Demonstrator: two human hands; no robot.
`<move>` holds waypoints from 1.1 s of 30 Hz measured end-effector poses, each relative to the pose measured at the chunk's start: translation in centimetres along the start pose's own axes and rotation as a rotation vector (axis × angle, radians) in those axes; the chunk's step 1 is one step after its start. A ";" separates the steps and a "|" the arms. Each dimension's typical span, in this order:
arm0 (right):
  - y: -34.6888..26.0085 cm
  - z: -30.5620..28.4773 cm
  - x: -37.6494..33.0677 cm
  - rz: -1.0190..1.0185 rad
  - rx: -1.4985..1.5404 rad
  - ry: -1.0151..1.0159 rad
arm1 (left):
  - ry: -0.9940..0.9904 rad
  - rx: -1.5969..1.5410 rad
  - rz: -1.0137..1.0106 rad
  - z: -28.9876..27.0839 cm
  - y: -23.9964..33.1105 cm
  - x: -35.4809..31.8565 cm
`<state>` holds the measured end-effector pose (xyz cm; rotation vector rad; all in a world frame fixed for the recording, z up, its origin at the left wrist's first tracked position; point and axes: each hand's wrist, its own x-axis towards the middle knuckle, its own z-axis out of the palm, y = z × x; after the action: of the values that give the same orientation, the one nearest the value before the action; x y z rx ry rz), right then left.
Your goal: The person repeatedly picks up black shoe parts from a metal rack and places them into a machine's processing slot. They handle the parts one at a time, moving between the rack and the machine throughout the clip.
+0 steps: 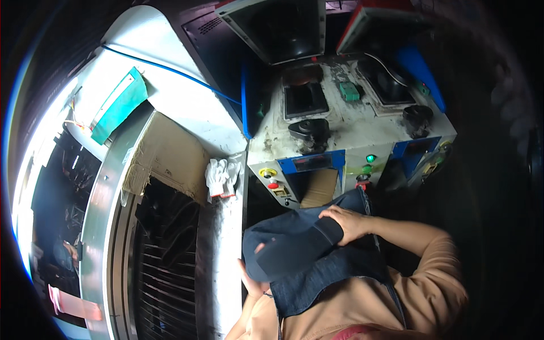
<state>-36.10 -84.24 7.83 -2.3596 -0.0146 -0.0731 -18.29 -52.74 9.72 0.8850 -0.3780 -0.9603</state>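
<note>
Over my lap, in front of the blue denim apron, I hold a dark, flat, smooth piece, long with a rounded outline; its exact kind I cannot make out. My right hand is closed round its upper right end, fingers lying across the edge. At the lower left end my left hand is closed on it. Most of the left fingers are hidden by the piece, with a small patch of skin showing near its left edge.
Ahead stands a white two-station machine with raised lids, black knobs and lit green buttons. To the left runs a conveyor with dark rollers, with a cardboard box over it. White gloves lie on the white ledge.
</note>
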 end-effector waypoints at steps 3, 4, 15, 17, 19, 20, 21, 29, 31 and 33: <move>-1.1 0.4 0.2 0.100 0.160 0.054 | 0.231 -0.744 0.067 6.0 5.2 3.6; -1.9 0.2 0.4 0.061 0.234 0.117 | -0.045 -0.468 0.207 7.1 6.4 4.3; -7.3 -4.4 -1.2 -0.211 0.472 0.172 | -0.224 0.235 0.041 6.8 3.9 10.3; -7.6 -4.1 -1.7 -0.125 0.633 0.240 | -0.253 0.357 -0.075 8.6 5.1 12.6; -7.9 -3.4 -1.8 -0.059 0.841 0.368 | -0.172 0.412 -0.232 11.1 6.8 15.1; -7.4 -2.7 -1.6 -0.002 1.075 0.436 | -0.180 0.299 -0.262 11.8 7.5 16.2; -7.9 -3.0 -0.2 -0.058 1.307 0.587 | -0.191 0.188 -0.291 12.3 8.0 17.4; -4.1 -17.9 6.4 0.134 1.018 0.848 | 0.095 1.348 0.244 -2.8 7.0 21.8; -4.1 -22.4 9.3 0.197 0.679 0.946 | 0.230 1.710 0.434 -7.4 5.1 20.5; -3.5 -25.8 13.8 0.161 0.501 0.918 | 0.388 1.813 0.553 -13.8 2.7 19.9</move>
<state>-23.69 -100.10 29.36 -1.6420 0.5337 -0.9421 2.78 -61.92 1.75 2.3427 -1.1100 0.3615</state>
